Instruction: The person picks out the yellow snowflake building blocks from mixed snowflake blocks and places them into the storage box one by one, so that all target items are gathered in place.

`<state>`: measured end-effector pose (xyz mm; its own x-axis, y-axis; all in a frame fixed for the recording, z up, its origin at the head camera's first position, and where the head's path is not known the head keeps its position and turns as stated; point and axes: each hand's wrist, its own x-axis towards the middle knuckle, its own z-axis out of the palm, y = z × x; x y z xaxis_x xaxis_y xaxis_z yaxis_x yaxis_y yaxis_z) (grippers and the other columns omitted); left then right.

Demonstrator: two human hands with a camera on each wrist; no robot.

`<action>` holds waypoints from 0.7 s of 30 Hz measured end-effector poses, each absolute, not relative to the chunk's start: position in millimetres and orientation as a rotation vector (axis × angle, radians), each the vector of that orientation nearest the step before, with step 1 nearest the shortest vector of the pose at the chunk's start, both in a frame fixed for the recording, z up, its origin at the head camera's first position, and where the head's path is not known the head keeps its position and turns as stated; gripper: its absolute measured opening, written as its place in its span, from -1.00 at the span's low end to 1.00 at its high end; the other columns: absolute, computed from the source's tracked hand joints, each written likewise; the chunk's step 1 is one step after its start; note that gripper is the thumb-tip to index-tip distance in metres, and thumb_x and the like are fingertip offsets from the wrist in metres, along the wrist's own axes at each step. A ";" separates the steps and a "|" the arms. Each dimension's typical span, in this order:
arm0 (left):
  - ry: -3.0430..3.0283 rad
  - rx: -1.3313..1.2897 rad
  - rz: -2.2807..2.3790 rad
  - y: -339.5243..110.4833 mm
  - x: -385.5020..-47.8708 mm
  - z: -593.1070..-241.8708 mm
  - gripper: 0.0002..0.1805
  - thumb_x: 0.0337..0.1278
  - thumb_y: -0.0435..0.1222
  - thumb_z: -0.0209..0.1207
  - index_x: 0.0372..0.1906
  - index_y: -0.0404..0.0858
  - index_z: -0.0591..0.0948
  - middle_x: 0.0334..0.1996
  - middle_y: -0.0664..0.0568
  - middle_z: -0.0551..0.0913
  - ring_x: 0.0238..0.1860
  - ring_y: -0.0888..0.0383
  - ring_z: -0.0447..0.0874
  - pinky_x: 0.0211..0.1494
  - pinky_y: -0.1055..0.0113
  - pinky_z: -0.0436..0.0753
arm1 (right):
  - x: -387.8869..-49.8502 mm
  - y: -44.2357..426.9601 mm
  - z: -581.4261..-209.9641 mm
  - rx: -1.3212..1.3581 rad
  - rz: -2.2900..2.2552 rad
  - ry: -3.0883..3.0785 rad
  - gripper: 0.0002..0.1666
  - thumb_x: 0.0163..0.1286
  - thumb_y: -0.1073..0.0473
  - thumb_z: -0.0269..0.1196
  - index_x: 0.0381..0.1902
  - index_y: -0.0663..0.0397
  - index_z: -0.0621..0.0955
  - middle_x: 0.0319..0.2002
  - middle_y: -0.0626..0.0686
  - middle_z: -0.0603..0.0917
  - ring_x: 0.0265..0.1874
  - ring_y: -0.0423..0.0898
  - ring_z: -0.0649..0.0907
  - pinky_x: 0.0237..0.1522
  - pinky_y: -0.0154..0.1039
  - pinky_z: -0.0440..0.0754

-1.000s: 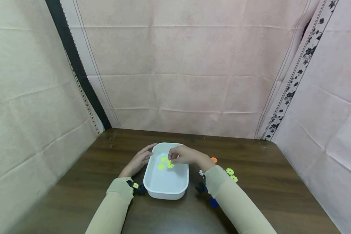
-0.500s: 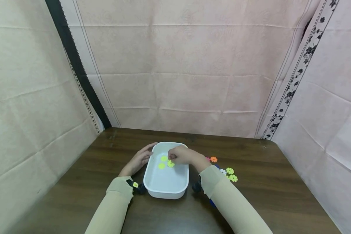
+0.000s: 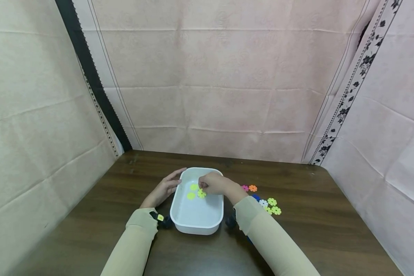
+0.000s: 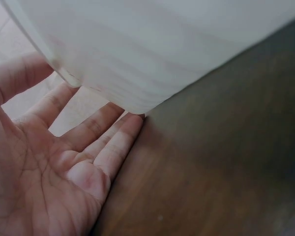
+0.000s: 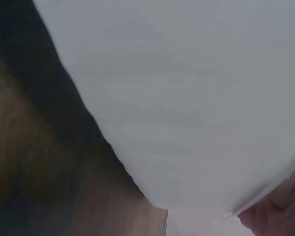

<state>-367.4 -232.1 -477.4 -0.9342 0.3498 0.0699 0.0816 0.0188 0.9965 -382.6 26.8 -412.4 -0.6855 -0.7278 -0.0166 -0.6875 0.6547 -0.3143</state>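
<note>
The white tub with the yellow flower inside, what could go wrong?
The left hand is at the side of the white tub, so a push might slide it. The right hand is right by the yellow flower and could nudge it. The right sleeve is near the white flower on the table, so it might brush that.

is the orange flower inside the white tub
No, the orange flower lies on the brown table, to the right of the white tub.
</note>
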 end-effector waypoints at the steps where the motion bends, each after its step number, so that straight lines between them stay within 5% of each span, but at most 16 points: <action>1: 2.092 0.444 2.023 -231.7 -367.4 -477.6 -0.42 0.48 -0.26 -0.01 0.53 0.03 0.29 0.48 -0.03 0.27 0.39 -0.07 0.41 0.41 0.06 0.39 | -382.3 26.7 -412.9 -1.168 -0.429 2.733 -0.89 0.40 0.21 0.33 -0.13 -0.05 0.70 -0.21 -0.16 0.71 -0.24 -0.21 0.61 0.09 -0.24 0.63; 21: 2.082 0.415 2.042 -231.0 -367.1 -479.4 -0.44 0.47 -0.24 0.02 0.50 0.07 0.34 0.47 0.05 0.30 0.37 -0.01 0.42 0.45 -0.01 0.33 | -387.9 26.0 -425.9 -1.177 -0.430 2.789 -0.91 0.37 0.18 0.36 -0.17 -0.09 0.71 -0.21 -0.17 0.72 -0.24 -0.21 0.61 0.09 -0.23 0.63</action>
<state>-367.1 -231.0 -479.4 -0.9415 0.3323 0.0559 0.0623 0.0085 0.9980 -387.9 26.0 -425.9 -0.7006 -0.7129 0.0313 -0.6892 0.6646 -0.2888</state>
